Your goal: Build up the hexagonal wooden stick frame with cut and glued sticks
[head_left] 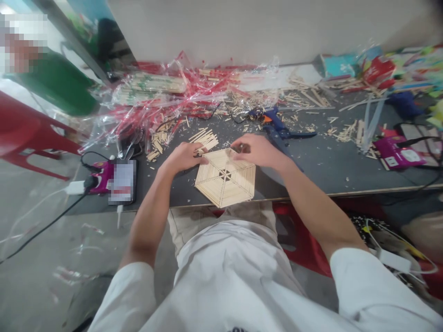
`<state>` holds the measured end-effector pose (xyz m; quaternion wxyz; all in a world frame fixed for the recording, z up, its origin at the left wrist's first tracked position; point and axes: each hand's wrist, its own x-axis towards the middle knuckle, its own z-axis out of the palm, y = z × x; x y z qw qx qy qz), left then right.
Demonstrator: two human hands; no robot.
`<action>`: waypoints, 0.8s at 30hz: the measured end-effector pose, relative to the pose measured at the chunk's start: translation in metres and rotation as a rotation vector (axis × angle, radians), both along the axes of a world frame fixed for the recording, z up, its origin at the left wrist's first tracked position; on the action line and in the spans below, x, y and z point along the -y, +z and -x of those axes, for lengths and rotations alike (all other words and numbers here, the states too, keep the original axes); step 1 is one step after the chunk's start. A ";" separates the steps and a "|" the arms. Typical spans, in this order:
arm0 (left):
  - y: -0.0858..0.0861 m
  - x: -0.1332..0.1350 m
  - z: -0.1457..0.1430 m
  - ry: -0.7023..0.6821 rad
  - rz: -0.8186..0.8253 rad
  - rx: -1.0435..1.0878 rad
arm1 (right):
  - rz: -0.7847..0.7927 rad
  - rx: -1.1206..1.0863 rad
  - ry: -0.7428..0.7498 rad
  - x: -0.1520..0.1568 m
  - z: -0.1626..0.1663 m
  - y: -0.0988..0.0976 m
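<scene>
A flat hexagon built of thin wooden sticks (225, 179) lies on the dark table (311, 161) right in front of me. My left hand (185, 157) rests at its upper left edge, fingers curled and pinched on a thin stick there. My right hand (256, 150) sits at the upper right edge, fingers curled and closed; what they hold is too blurred to name. A small bundle of loose sticks (205, 137) lies just behind the hexagon.
A blue glue gun (273, 122) lies behind my right hand. Crumpled clear and red plastic wrap (155, 99) and stick scraps cover the back. A purple power strip (104, 177) and a phone sit at left, another purple box (398, 154) at right. Red stool at far left.
</scene>
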<state>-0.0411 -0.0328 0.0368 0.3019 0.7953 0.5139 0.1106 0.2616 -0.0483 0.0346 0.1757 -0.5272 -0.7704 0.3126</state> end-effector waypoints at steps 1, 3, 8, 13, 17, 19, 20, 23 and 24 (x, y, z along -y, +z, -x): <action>-0.001 0.000 0.000 0.000 -0.004 0.000 | 0.061 0.032 0.029 -0.012 0.006 0.002; -0.004 -0.002 0.000 0.001 -0.008 0.008 | 0.212 0.041 0.057 -0.033 0.012 0.005; -0.008 -0.004 0.002 0.015 -0.004 0.010 | 0.277 0.025 -0.014 -0.048 0.010 -0.001; -0.004 -0.002 0.001 0.029 0.013 0.014 | 0.067 -0.050 -0.028 -0.035 0.006 -0.010; -0.004 -0.002 0.001 0.041 0.022 0.028 | 0.116 -0.103 0.108 -0.034 0.001 -0.011; -0.006 -0.002 0.001 0.042 0.021 0.027 | 0.089 -0.092 0.114 -0.034 0.000 -0.011; -0.007 -0.002 0.002 0.044 0.023 0.027 | 0.078 -0.082 0.113 -0.034 0.000 -0.010; -0.010 -0.003 0.003 0.046 0.030 0.039 | 0.086 -0.059 0.119 -0.033 0.000 -0.007; -0.010 -0.003 0.003 0.044 0.028 0.041 | 0.097 -0.058 0.123 -0.033 -0.001 -0.007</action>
